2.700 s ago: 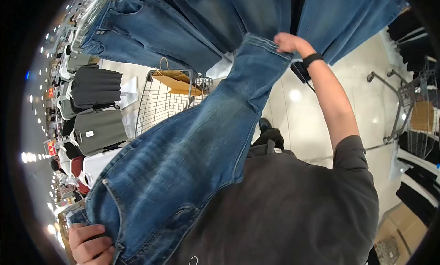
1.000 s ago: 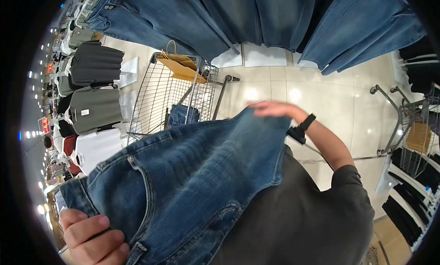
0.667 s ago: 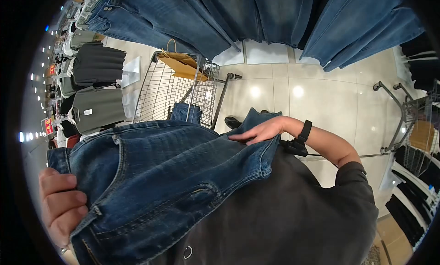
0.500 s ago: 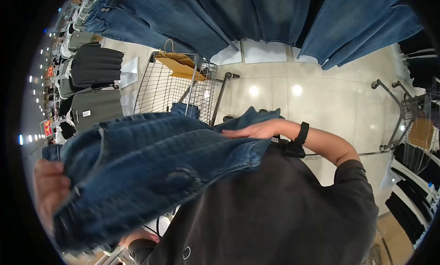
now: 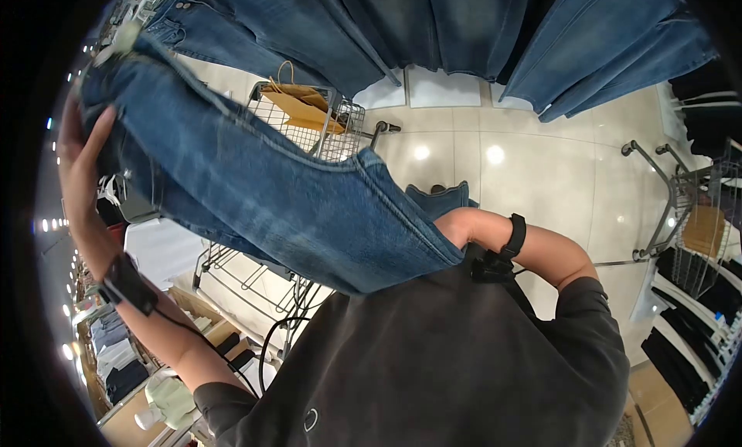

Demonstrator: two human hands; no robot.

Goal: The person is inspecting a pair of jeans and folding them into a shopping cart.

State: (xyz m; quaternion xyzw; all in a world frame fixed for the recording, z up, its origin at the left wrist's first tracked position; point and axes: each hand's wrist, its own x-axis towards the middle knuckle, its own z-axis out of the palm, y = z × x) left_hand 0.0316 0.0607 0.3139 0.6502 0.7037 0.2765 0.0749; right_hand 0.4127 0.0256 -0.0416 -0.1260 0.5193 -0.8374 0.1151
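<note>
A pair of blue jeans (image 5: 255,176) stretches slantwise across the view, from the upper left to my chest. My left hand (image 5: 83,157) grips it at the upper end, thumb on the near side and the other fingers mostly hidden. Near that end sits a pale, blurred piece that I cannot make out. The leg end lies over my right hand (image 5: 454,224), so its fingers are hidden behind the denim. Just beyond that hand, another denim edge (image 5: 440,200) shows.
More jeans (image 5: 456,30) hang in a row ahead. Below them stands a wire cart (image 5: 348,121) with a brown paper bag (image 5: 301,108). Another cart (image 5: 699,231) is at the right, near hanging dark clothes (image 5: 680,362). Folded garments (image 5: 120,362) lie on a shelf at the lower left.
My left hand has swung up and away, lifting the upper end of the jeans. My right hand, earlier flat on top of the denim, is now partly covered by it.
</note>
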